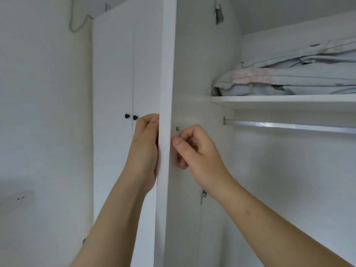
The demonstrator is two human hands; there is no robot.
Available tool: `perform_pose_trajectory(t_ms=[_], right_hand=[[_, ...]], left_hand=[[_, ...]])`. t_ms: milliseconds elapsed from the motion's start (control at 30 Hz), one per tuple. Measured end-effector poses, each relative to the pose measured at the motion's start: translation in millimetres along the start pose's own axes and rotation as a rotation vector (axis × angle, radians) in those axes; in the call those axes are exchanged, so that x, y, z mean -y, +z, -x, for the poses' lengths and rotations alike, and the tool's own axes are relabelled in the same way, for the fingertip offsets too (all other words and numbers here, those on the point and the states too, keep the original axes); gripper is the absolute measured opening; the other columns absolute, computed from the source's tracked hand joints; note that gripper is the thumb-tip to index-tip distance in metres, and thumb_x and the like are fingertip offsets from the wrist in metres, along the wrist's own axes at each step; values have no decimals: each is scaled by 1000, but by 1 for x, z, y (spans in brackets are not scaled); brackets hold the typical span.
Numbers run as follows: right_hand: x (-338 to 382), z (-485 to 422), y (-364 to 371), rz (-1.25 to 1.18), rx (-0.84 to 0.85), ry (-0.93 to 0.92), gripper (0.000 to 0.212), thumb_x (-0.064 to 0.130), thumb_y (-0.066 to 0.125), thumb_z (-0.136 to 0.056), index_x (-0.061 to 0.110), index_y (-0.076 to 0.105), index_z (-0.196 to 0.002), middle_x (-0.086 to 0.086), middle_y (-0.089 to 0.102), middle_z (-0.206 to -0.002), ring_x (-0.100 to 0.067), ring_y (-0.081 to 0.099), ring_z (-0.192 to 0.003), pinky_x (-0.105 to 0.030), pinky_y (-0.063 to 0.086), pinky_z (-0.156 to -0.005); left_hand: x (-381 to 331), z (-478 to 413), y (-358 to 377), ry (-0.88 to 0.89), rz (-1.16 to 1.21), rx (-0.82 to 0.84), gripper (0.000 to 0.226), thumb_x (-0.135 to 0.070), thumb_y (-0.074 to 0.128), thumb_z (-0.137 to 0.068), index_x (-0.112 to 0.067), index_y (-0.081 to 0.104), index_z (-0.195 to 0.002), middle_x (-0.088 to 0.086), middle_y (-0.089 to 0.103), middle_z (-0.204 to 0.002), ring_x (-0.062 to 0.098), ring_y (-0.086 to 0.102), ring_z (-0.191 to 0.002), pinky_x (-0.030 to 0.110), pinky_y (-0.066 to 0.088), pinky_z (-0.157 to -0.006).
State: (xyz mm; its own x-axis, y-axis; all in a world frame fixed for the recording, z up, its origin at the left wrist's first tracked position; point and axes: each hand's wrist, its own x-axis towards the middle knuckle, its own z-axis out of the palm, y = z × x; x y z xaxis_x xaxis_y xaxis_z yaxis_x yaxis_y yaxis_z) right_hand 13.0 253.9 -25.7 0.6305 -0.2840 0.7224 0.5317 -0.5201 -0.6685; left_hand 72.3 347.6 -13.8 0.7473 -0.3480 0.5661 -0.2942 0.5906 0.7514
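A white wardrobe door stands open, edge-on to me in the middle of the view. My left hand is on its outer face, fingers curled round something the door edge hides, level with the neighbouring knobs. My right hand lies against the inner face, its fingers curled and the thumb tip pressed to the forefinger. Nothing shows between them. A small metal screw head sticks out of the inner face just above that thumb.
Two shut white doors with dark knobs stand left of the open door. Inside the wardrobe, a shelf carries folded bedding, with a metal hanging rail beneath. A hinge sits below my right wrist, another at the top.
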Motion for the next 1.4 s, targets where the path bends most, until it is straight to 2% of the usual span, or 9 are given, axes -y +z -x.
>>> perform_pose_trajectory(t_ms=[67, 233, 367, 467, 567, 700, 1000, 1133, 1400], right_hand=[[-5, -6, 20, 0, 6, 11, 21, 20, 60, -87, 22, 47, -70, 9, 49, -60, -13, 48, -59, -32, 44, -63], [-16, -22, 60, 35, 57, -7, 27, 15, 59, -87, 26, 43, -68, 8, 45, -63, -10, 44, -59, -28, 41, -63], [-25, -31, 80, 87, 95, -53, 28, 11, 58, -86, 28, 43, -70, 8, 43, -68, 2, 42, -56, -10, 37, -58], [-29, -37, 88, 94, 89, -58, 28, 11, 57, -86, 28, 43, -69, 7, 42, -70, 2, 42, -56, -9, 37, -58], [-32, -39, 89, 115, 70, -73, 28, 13, 56, -87, 28, 42, -68, 7, 43, -70, 0, 41, -56, -12, 36, -57], [-32, -37, 85, 98, 69, -69, 27, 11, 57, -86, 27, 43, -68, 7, 44, -67, -2, 41, -56, -12, 37, -56], [-20, -39, 69, -109, 82, 145, 14, 18, 55, -89, 29, 50, -82, 2, 54, -79, -16, 52, -68, -32, 44, -67], [-14, -42, 41, -117, 38, 168, 12, 14, 54, -89, 23, 51, -82, 0, 53, -78, -14, 51, -59, -28, 43, -60], [-11, -32, -52, -29, -190, 255, 13, 11, 53, -88, 17, 54, -77, 1, 55, -73, -12, 51, -56, -26, 44, -57]], left_hand=[[-5, -4, -18, -29, -62, -46, 23, -23, 40, -95, -11, 56, -106, 18, 64, -114, 34, 64, -100, 51, 53, -87], [-9, -16, -51, -104, -113, -68, 28, -18, 38, -92, -11, 63, -103, 6, 72, -94, 15, 71, -74, 26, 59, -58], [-7, -27, -71, -113, -197, -146, 35, -29, 36, -95, -12, 65, -106, 5, 72, -105, 19, 69, -95, 32, 56, -78], [-1, -28, -78, -102, -188, -200, 39, -34, 32, -98, -13, 65, -100, 3, 72, -98, 16, 68, -89, 27, 53, -72], [7, -22, -70, 13, -266, -350, 34, -29, 32, -98, -17, 48, -70, -3, 51, -71, 14, 50, -68, 22, 42, -61], [13, -17, -58, 156, -333, -447, 21, -23, 36, -97, -29, 47, -80, -13, 47, -75, -7, 48, -64, 8, 41, -60], [4, -10, -34, 438, -354, -626, 25, -17, 47, -82, -41, 44, -89, -19, 42, -97, 3, 45, -99, 22, 37, -87], [1, 2, -9, 609, -371, -487, 29, -15, 44, -80, -43, 44, -87, -22, 43, -96, 0, 47, -95, 18, 40, -83], [36, -8, 63, 385, -276, -111, 31, -4, 49, -86, -34, 51, -77, -14, 54, -82, -4, 50, -73, 6, 38, -65]])
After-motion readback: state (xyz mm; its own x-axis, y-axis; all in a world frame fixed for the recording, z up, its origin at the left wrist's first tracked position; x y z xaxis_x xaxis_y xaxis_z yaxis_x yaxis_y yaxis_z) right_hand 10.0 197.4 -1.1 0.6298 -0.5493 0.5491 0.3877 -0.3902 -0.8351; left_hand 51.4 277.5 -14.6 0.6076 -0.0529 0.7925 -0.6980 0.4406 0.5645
